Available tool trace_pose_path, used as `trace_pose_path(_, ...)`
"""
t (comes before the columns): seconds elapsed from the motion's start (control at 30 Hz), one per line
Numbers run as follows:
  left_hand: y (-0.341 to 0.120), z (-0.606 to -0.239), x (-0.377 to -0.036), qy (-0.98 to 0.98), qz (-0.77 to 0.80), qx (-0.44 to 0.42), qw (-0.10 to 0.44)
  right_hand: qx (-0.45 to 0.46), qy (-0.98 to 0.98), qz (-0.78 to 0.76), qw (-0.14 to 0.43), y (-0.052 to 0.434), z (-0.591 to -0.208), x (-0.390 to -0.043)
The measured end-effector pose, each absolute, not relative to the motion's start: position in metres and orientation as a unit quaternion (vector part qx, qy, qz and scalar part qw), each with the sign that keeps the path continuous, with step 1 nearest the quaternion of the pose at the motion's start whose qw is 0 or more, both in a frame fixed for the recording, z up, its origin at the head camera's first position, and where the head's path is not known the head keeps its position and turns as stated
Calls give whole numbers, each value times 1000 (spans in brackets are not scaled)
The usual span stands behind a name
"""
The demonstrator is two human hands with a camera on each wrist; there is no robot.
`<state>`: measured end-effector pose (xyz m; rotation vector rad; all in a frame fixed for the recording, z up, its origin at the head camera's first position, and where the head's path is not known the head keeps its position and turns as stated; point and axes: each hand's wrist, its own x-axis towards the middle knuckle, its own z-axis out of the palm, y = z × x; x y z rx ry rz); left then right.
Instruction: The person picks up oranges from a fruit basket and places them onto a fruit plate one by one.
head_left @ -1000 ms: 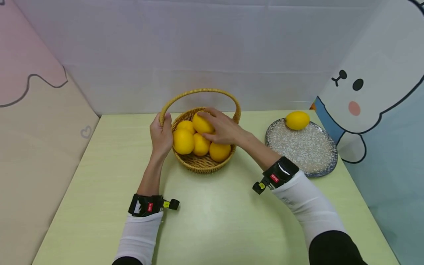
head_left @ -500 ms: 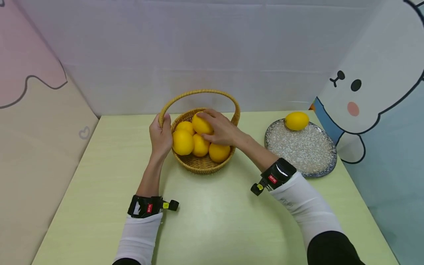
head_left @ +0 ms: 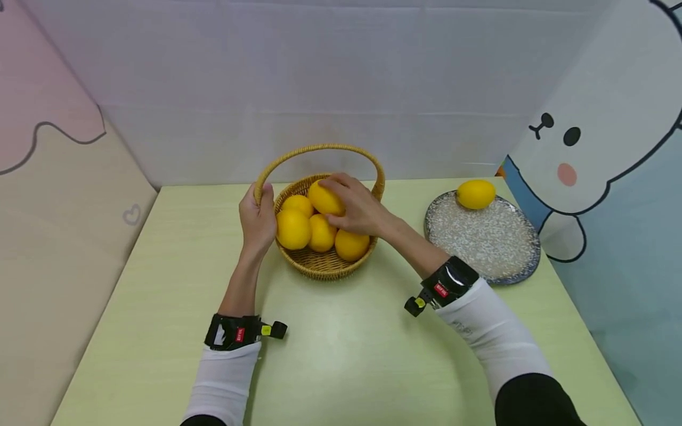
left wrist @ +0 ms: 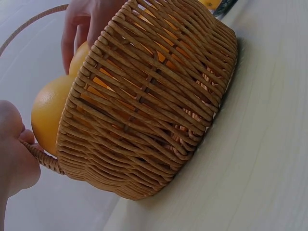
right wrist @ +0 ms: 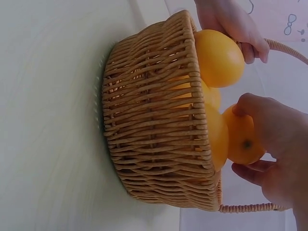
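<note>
A wicker basket (head_left: 319, 265) with an arched handle (head_left: 319, 147) stands mid-table and holds several yellow lemons. My left hand (head_left: 258, 218) grips the handle's left base at the rim (left wrist: 45, 156). My right hand (head_left: 358, 206) curls over the topmost lemon (head_left: 322, 199), fingers and thumb around it; the right wrist view shows that lemon (right wrist: 239, 138) between thumb and fingers above the basket (right wrist: 159, 120). Another lemon (head_left: 292, 229) sits by my left hand. One more lemon (head_left: 476, 194) lies on a speckled plate (head_left: 490, 248) to the right.
The pale green table (head_left: 341, 355) is walled by a white backdrop behind, a pink and beige panel at left, and a cartoon bear panel (head_left: 602, 136) at right. The plate lies near the right edge.
Almost nothing has moved: both hands stay on the basket handle and the top lemon, with a slight shift of the right forearm.
</note>
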<state>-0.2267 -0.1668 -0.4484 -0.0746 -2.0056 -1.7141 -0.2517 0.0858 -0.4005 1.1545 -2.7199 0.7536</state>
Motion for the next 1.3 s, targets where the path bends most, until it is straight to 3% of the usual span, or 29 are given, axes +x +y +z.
trace_pose_path(0.73,-169,-452,-229,-731,-630,-45,258,414,-844,311,140,102,-387,-218)
trace_pose_path(1.3,-167,-448,-226,-727,-638,-43,250,450,-810,329,178,113,-373,-180)
